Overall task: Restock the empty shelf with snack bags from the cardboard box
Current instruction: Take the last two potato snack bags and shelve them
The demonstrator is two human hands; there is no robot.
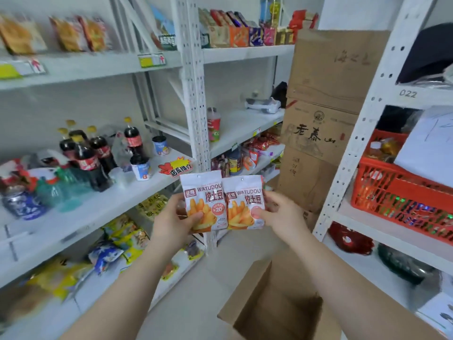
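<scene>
Two white snack bags with orange potato sticks printed on them are held up side by side in mid-air. My left hand (pixel 175 220) grips the left snack bag (pixel 204 200) with its thumb on the front. My right hand (pixel 282 214) pinches the right snack bag (pixel 245 202) with the thumb on its lower front. Below my arms the open cardboard box (pixel 277 303) stands on the floor; its inside looks dark. A nearly bare white shelf (pixel 247 126) lies beyond the bags, in the middle bay.
Cola bottles (pixel 90 153), cups and cans fill the left shelf. Yellow snack packs lie on the shelves below. Tall stacked cartons (pixel 323 114) stand behind the bags. A red basket (pixel 402 195) sits on the right rack. A white upright post (pixel 196 99) divides the bays.
</scene>
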